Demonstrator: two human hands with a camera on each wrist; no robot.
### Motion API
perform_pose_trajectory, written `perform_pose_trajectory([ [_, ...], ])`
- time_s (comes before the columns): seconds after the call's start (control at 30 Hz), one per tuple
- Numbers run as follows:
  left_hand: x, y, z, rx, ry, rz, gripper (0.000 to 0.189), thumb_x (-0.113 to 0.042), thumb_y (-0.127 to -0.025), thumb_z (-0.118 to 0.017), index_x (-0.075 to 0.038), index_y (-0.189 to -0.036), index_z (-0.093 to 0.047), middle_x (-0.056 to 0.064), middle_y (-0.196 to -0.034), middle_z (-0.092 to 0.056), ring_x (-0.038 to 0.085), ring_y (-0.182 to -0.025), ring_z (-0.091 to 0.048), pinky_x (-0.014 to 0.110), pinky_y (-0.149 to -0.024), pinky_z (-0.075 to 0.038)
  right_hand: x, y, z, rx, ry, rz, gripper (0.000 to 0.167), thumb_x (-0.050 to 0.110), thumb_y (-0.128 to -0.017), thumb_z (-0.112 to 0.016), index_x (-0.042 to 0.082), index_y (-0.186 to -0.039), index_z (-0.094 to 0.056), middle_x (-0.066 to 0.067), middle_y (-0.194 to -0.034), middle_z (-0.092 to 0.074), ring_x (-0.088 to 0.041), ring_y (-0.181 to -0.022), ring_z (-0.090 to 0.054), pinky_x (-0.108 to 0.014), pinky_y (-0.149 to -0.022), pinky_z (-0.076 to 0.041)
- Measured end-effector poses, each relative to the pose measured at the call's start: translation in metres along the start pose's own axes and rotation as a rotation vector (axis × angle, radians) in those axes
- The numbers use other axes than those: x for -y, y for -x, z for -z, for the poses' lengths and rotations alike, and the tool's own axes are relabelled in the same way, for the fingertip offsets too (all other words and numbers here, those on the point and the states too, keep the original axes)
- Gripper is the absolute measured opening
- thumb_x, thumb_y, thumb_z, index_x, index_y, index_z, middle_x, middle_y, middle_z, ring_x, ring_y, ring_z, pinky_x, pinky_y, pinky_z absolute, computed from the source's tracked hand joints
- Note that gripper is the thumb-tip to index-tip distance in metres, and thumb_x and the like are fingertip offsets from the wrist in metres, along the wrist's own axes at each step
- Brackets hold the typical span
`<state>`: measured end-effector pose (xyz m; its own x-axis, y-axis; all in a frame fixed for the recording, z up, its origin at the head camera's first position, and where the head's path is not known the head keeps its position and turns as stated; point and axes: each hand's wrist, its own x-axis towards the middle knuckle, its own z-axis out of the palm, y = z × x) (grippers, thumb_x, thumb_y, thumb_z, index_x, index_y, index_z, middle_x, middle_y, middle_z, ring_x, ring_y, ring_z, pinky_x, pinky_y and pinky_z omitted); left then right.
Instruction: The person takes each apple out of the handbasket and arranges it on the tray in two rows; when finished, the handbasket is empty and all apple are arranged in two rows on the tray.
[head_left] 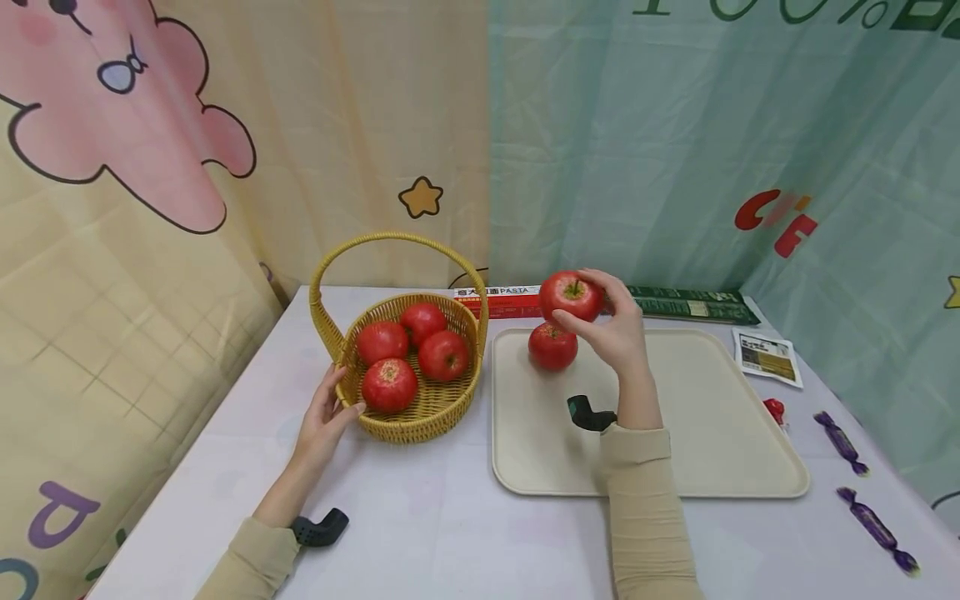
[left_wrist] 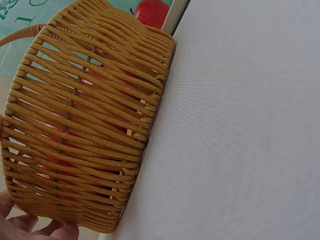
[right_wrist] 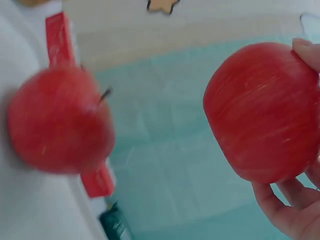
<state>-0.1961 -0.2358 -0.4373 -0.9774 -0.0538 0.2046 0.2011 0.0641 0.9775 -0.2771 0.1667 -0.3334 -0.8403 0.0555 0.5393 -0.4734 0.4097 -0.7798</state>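
Note:
My right hand (head_left: pixel 617 329) holds a red apple (head_left: pixel 570 295) above the cream tray (head_left: pixel 675 417), thumb on one side and fingers on the other. Below it, another apple (head_left: pixel 552 348) rests at the tray's back left; the right wrist view shows this apple (right_wrist: pixel 60 120) beside the held one (right_wrist: pixel 265 112). My left hand (head_left: pixel 324 423) grips the near left rim of a yellow wicker basket (head_left: pixel 408 431). Several apples (head_left: pixel 389 385) lie in the basket. Up close in the left wrist view, fingertips (left_wrist: pixel 65 231) touch the woven wall (left_wrist: pixel 85 125).
Behind the tray lie a red pasta box (head_left: pixel 513 307) and a dark green packet (head_left: pixel 693 306). To its right are a white sachet (head_left: pixel 768 358), a red-wrapped sweet (head_left: pixel 775 409) and two purple-wrapped sweets (head_left: pixel 842 443). The basket's tall handle (head_left: pixel 397 236) arches upward. A printed curtain hangs behind the table.

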Motion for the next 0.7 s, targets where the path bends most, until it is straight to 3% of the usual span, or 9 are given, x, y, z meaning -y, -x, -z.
perform_pose_trajectory([
  [0.13,0.0,0.001,0.0,0.0,0.0,0.001,0.063,0.003,-0.089,-0.055,0.003,-0.144,-0.025,0.007,-0.157,0.0,0.026,-0.142,-0.007,0.027,-0.112,-0.02,-0.035,-0.003,0.017,-0.065,0.065,-0.148,0.062,0.031,-0.074,-0.08,0.017,-0.129,-0.055,-0.003,-0.132,-0.048,-0.022,-0.119,-0.043,-0.044,-0.09,-0.049],
  [0.37,0.0,0.001,0.0,-0.007,-0.001,0.005,0.063,0.004,-0.089,-0.055,0.004,-0.144,-0.025,0.008,-0.157,-0.001,0.027,-0.142,-0.008,0.027,-0.112,-0.021,-0.086,0.003,0.024,-0.047,0.134,-0.458,0.07,0.034,-0.08,-0.074,0.014,-0.139,-0.043,-0.014,-0.141,-0.038,-0.034,-0.128,-0.035,-0.053,-0.097,-0.043],
  [0.53,0.002,0.0,0.0,-0.011,-0.001,0.008,0.064,0.004,-0.088,-0.055,0.004,-0.144,-0.024,0.008,-0.157,-0.001,0.027,-0.142,-0.008,0.024,-0.111,-0.021,-0.11,0.006,0.024,-0.045,0.146,-0.519,0.069,0.028,-0.083,-0.072,0.013,-0.142,-0.04,-0.016,-0.144,-0.035,-0.035,-0.131,-0.031,-0.053,-0.101,-0.039],
  [0.7,0.003,-0.002,0.002,-0.008,-0.023,0.018,0.065,0.001,-0.089,-0.056,0.0,-0.145,-0.025,0.006,-0.157,-0.001,0.025,-0.142,-0.007,0.018,-0.109,-0.022,-0.116,0.006,0.025,-0.042,0.145,-0.569,0.07,0.027,-0.085,-0.069,0.015,-0.145,-0.035,-0.015,-0.147,-0.031,-0.035,-0.133,-0.028,-0.053,-0.102,-0.037],
])
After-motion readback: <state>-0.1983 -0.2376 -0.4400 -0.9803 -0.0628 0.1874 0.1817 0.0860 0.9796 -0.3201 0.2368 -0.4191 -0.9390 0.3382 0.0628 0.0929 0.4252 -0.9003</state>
